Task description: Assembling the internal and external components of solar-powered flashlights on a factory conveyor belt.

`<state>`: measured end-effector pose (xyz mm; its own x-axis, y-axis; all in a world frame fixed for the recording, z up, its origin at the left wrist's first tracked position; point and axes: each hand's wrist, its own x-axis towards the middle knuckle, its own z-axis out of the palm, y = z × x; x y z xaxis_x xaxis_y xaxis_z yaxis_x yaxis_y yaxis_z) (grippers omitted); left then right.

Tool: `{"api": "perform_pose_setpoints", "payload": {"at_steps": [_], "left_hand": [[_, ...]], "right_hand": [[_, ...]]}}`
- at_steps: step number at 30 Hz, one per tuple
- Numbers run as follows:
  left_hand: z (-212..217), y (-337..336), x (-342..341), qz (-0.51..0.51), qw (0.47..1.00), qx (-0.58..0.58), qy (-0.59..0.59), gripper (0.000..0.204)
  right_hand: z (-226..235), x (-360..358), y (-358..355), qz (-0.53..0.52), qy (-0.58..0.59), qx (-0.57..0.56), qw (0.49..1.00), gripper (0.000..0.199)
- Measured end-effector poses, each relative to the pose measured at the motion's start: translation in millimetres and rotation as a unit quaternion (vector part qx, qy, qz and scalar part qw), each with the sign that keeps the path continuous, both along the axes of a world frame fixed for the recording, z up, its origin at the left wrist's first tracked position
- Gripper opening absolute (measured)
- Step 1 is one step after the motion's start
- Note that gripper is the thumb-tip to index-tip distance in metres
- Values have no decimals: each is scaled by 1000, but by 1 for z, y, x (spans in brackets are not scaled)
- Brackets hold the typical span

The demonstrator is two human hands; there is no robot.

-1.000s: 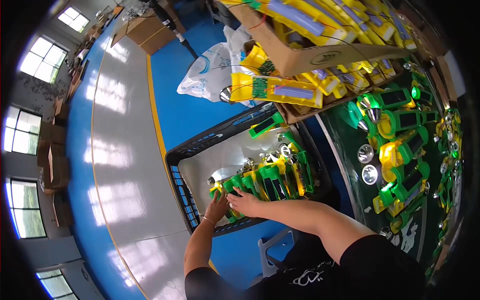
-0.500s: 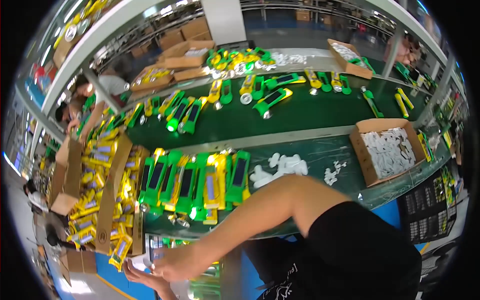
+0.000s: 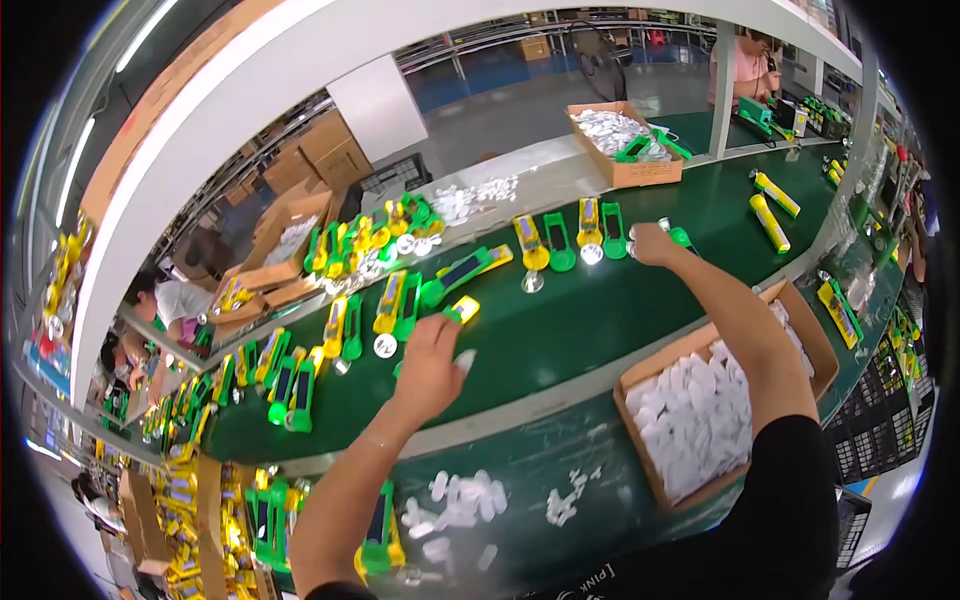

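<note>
Over the green conveyor belt, my left hand [image 3: 430,365] is curled on a yellow-and-green flashlight [image 3: 463,309], which it mostly covers. A white patch shows at the thumb; I cannot tell what it is. Farther right, my right hand [image 3: 655,246] is closed on a green flashlight [image 3: 682,238], with only its green end and a pale round edge showing beside the fingers. Between the hands stand yellow flashlight bodies [image 3: 531,243] with silver heads, each beside a green housing [image 3: 559,243]. A green flashlight with a dark panel [image 3: 455,277] lies slanted just beyond my left hand.
A carton of white plastic pieces [image 3: 690,425] sits under my right forearm. Loose white pieces [image 3: 465,500] lie on the near bench. Another carton [image 3: 628,150] stands beyond the belt. White frame posts [image 3: 722,90] rise at the far side. Co-workers are at far left and far right.
Both hands have come up from below the bench at the lower left to the belt, one on each of two flashlights. The view has shifted toward the belt.
</note>
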<state>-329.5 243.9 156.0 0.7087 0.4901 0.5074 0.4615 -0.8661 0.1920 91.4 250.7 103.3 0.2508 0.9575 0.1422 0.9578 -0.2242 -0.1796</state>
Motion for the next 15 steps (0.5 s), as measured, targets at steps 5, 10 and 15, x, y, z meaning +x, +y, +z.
{"api": "perform_pose_setpoints", "payload": {"at_steps": [5, 10, 15], "left_hand": [[-44, 102, 143, -6, 998, -54, 18, 28], [-100, 119, 255, -22, 998, -35, -51, 12], [-131, 134, 280, 58, 997, 19, 51, 16]], "right_hand": [[-26, 20, 44, -144, 184, -1, 972, 35], [-62, 47, 90, -301, 193, 19, 934, 48], [-50, 46, 100, -224, 298, -60, 926, 45]]}}
